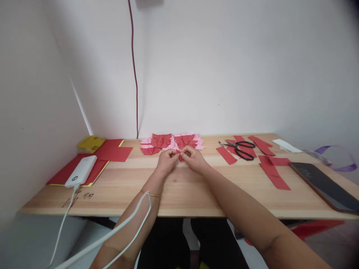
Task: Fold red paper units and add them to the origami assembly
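Note:
In the head view my left hand point(167, 161) and my right hand point(193, 158) meet over the middle of the table. Between their pinched fingertips is a small piece of red paper point(181, 158), mostly covered by the fingers. Just beyond the hands, by the wall, lie folded red paper pieces point(161, 141) and pink ones point(199, 142), in two clusters with pointed edges. The left hand is close to a separate red folded piece point(150, 150) at the front of the left cluster.
Black-handled scissors point(244, 149) and red paper strips point(273, 173) lie to the right, with a dark phone point(322, 183) beyond. At left, a white power bank point(82, 172) rests on red paper point(61, 172), near a yellow packet point(91, 143). Its white cable point(66, 216) runs off the table edge.

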`<action>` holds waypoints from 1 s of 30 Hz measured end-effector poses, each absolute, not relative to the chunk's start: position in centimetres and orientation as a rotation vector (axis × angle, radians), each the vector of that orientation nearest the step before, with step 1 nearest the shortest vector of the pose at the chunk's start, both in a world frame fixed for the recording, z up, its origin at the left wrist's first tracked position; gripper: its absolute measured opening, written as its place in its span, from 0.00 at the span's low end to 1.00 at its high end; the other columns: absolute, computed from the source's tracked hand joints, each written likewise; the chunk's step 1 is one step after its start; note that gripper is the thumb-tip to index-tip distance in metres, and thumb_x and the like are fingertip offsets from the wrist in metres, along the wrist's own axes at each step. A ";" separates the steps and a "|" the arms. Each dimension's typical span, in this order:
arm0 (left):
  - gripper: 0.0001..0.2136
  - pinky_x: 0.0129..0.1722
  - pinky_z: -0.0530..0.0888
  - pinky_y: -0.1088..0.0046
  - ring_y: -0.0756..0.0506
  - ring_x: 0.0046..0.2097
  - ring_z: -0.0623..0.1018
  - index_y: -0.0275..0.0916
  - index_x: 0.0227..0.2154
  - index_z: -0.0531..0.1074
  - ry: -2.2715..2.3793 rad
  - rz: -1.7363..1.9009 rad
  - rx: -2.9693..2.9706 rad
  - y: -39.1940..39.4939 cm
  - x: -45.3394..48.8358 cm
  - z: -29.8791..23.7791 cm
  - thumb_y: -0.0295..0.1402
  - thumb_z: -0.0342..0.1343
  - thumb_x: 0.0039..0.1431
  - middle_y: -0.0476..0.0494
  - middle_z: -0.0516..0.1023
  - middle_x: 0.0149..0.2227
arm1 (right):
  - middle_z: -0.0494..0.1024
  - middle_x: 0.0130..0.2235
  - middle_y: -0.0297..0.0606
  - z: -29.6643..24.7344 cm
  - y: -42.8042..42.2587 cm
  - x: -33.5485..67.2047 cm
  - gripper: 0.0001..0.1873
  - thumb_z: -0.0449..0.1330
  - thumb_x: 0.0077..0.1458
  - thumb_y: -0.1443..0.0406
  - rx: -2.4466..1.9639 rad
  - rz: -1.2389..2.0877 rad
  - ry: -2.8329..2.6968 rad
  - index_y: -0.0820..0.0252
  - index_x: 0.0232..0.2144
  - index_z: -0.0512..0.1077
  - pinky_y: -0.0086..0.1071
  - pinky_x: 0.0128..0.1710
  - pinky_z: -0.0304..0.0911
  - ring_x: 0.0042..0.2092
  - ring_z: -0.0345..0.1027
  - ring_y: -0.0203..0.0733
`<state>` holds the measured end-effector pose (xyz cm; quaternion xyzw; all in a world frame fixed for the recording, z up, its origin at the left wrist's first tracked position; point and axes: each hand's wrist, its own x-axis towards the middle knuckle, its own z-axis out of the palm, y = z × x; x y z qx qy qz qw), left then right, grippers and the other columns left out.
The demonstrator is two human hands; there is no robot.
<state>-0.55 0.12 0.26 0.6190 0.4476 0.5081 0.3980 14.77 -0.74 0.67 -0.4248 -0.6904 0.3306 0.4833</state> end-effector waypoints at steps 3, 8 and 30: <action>0.11 0.25 0.59 0.77 0.53 0.24 0.62 0.37 0.17 0.64 1.099 1.273 1.560 0.0 -0.5 0.5 0.35 0.59 0.43 0.54 0.63 0.18 | 0.68 0.25 0.31 0.8 -0.8 14.8 0.07 0.54 0.50 0.62 -1.047 0.768 -1.697 0.59 0.24 0.64 0.29 0.30 0.56 0.28 0.59 0.35; 0.08 0.29 0.63 0.76 0.52 0.25 0.66 0.36 0.20 0.67 1.052 1.238 1.507 -0.2 -0.3 0.6 0.35 0.57 0.45 0.52 0.68 0.20 | 0.66 0.26 0.30 0.5 -0.3 14.9 0.08 0.55 0.50 0.60 -1.024 0.848 -1.618 0.59 0.26 0.64 0.28 0.30 0.57 0.28 0.58 0.34; 0.09 0.25 0.61 0.77 0.53 0.22 0.66 0.34 0.24 0.72 0.992 1.168 1.320 -0.1 -0.4 0.6 0.36 0.60 0.44 0.51 0.69 0.18 | 0.68 0.27 0.31 1.3 -0.9 15.2 0.07 0.55 0.47 0.64 -0.935 0.951 -1.659 0.60 0.30 0.68 0.27 0.27 0.57 0.26 0.58 0.32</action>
